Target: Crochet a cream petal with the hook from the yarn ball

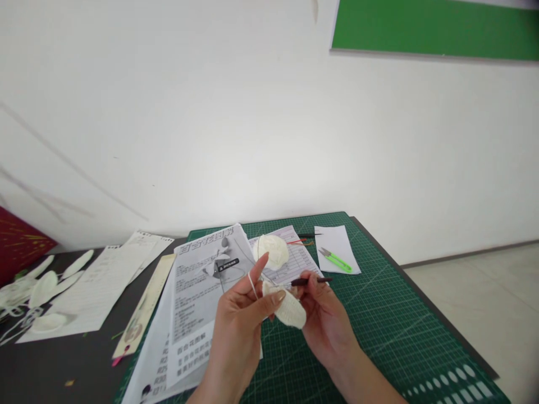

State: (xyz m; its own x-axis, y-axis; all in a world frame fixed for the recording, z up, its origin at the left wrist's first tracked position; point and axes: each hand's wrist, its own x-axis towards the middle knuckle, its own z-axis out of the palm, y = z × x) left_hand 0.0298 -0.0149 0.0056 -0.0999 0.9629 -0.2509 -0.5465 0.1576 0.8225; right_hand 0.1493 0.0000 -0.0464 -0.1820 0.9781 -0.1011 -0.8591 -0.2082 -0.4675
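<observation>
Above the green mat [379, 314], both hands apparently pinch a crocheted piece [289, 307].

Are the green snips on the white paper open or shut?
Cannot tell: the green snips lie flat on the white paper, too small to show the blades.

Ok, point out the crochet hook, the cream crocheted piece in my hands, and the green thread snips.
crochet hook [311, 280], head view, on the dark shaft past the right hand's fingers.
cream crocheted piece [290, 311], head view, on its knitted middle.
green thread snips [337, 261], head view, on the green handle.
</observation>
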